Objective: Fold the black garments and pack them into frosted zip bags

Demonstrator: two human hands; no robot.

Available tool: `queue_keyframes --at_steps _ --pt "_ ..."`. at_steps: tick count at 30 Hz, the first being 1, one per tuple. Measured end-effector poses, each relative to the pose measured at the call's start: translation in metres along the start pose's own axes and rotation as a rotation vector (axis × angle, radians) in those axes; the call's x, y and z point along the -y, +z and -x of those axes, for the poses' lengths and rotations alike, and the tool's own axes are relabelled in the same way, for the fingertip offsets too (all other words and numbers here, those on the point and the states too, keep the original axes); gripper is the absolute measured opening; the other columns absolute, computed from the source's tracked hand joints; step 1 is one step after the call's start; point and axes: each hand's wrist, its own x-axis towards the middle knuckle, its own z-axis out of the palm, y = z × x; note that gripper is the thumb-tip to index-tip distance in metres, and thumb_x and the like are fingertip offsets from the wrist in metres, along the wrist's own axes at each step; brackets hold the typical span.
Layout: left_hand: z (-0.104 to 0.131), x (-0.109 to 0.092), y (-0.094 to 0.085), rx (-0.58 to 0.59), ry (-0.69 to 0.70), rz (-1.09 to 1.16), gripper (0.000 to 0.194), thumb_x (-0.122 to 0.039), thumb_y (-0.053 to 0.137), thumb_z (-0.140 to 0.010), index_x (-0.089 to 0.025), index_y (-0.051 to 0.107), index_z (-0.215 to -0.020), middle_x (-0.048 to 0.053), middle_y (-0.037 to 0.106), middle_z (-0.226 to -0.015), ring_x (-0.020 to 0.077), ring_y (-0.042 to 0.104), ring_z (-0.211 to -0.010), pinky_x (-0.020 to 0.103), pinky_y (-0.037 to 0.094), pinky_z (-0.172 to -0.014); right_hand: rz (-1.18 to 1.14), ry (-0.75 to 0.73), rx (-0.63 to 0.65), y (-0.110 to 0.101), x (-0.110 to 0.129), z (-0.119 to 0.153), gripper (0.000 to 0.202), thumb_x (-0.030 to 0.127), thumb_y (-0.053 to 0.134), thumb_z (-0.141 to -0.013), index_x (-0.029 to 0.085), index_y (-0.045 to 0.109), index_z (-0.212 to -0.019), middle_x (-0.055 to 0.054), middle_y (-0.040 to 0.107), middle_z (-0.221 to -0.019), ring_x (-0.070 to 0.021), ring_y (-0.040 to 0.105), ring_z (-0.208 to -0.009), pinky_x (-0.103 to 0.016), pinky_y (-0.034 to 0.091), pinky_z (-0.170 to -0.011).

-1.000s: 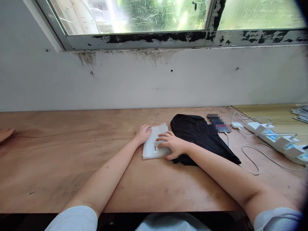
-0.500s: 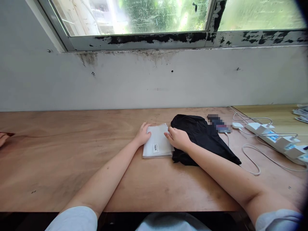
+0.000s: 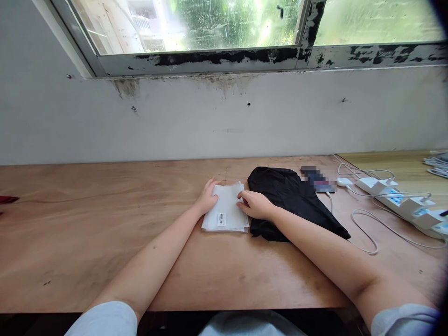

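Observation:
A thin stack of clear-white plastic bags (image 3: 229,212) with a small barcode label lies flat on the wooden table, its lower edges slightly fanned. My left hand (image 3: 209,198) grips its upper left side, thumb on top and fingers stretched along the edge. At the right edge, my right hand (image 3: 258,205) has its fingers curled onto the bags, thumb and forefinger close to each other. A black cloth or soft bag (image 3: 297,200) lies spread beside the stack, partly under my right wrist and forearm.
A blurred-out phone-like device (image 3: 318,181) with a white cable lies behind the black cloth. A white power strip (image 3: 402,205) with chargers and loose cables takes up the right side. Something dark red (image 3: 9,199) shows at the far left edge. A wall and window stand behind.
The stack has slid a little to the left and turned slightly, with its lower layers more fanned. My right fingers have curled more. At the far left edge, less of the reddish shape shows.

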Motion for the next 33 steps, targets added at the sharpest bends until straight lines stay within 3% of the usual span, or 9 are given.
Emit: queue_keyframes --at_steps 4,8,13,18,21,24,26,29,33 --pt "0.0 0.006 0.009 -0.117 -0.104 0.118 0.065 0.002 0.043 -0.066 -0.02 0.063 -0.124 0.009 0.044 -0.154 0.0237 0.035 -0.148 0.044 0.029 -0.123 -0.039 -0.103 0.003 0.001 0.0 0.003 0.02 0.028 0.052 -0.096 0.02 0.064 -0.109 -0.004 0.072 -0.085 -0.0165 0.065 -0.074 -0.025 0.039 -0.067" --pt "0.001 0.006 0.012 -0.148 -0.098 0.161 0.058 0.001 0.044 -0.067 -0.02 0.066 -0.116 0.009 0.047 -0.152 0.0239 0.039 -0.145 0.044 0.035 -0.119 -0.046 -0.139 0.032 0.002 0.001 0.004 0.022 0.022 0.055 -0.091 0.021 0.066 -0.11 -0.002 0.071 -0.075 -0.0157 0.064 -0.067 -0.024 0.039 -0.065" --pt "0.002 0.002 0.011 -0.183 -0.092 0.126 0.038 -0.006 0.046 -0.074 -0.019 0.067 -0.103 0.01 0.059 -0.134 0.0233 0.052 -0.132 0.04 0.045 -0.109 0.069 0.001 0.015 0.001 0.002 0.001 0.026 0.03 0.051 -0.095 0.021 0.065 -0.116 -0.005 0.073 -0.075 -0.0206 0.068 -0.07 -0.027 0.041 -0.067" --pt "0.005 -0.002 0.012 -0.162 -0.143 0.063 0.027 -0.013 0.048 -0.08 -0.018 0.066 -0.099 0.011 0.067 -0.117 0.0255 0.064 -0.112 0.045 0.049 -0.101 0.218 0.144 0.097 0.002 0.005 -0.003 0.037 0.041 0.045 -0.099 0.018 0.061 -0.123 -0.014 0.076 -0.093 -0.0291 0.072 -0.082 -0.032 0.045 -0.069" --pt "0.011 -0.01 0.013 -0.101 -0.121 0.023 0.025 -0.014 0.056 -0.077 -0.019 0.068 -0.098 0.012 0.067 -0.123 0.0298 0.055 -0.128 0.048 0.04 -0.112 0.233 0.139 0.124 0.002 0.008 -0.003 0.035 0.041 0.044 -0.099 0.019 0.062 -0.12 -0.015 0.074 -0.106 -0.0295 0.072 -0.089 -0.033 0.047 -0.072" --pt "0.022 -0.027 0.018 -0.029 -0.064 -0.14 0.025 -0.025 0.067 -0.076 -0.019 0.069 -0.1 0.016 0.055 -0.143 0.0397 0.03 -0.147 0.058 0.02 -0.12 0.248 0.124 0.121 0.004 0.009 -0.002 0.034 0.04 0.043 -0.1 0.018 0.063 -0.116 -0.015 0.074 -0.109 -0.0294 0.072 -0.091 -0.033 0.048 -0.073" --pt "0.032 -0.041 0.024 0.039 0.006 -0.279 0.037 -0.037 0.068 -0.08 -0.019 0.068 -0.112 0.017 0.044 -0.154 0.044 0.015 -0.151 0.064 0.012 -0.12 0.259 0.119 0.118 0.005 0.009 -0.002 0.035 0.04 0.042 -0.1 0.017 0.062 -0.117 -0.016 0.073 -0.109 -0.0299 0.072 -0.091 -0.033 0.049 -0.073" --pt "0.047 -0.06 0.037 0.146 0.088 -0.315 0.055 -0.05 0.062 -0.085 -0.023 0.06 -0.133 0.015 0.036 -0.16 0.0428 0.012 -0.153 0.063 0.009 -0.121 0.245 0.106 0.137 0.004 0.007 -0.003 0.034 0.037 0.043 -0.1 0.017 0.062 -0.119 -0.016 0.073 -0.11 -0.0285 0.071 -0.09 -0.033 0.048 -0.073" --pt "0.058 -0.075 0.048 0.224 -0.009 -0.394 0.069 -0.062 0.047 -0.09 -0.025 0.047 -0.149 0.013 0.028 -0.164 0.0425 0.011 -0.153 0.064 0.003 -0.12 0.214 0.198 0.045 -0.003 0.005 -0.002 0.032 0.028 0.038 -0.1 0.019 0.063 -0.117 -0.014 0.072 -0.11 -0.0251 0.068 -0.093 -0.033 0.046 -0.079"
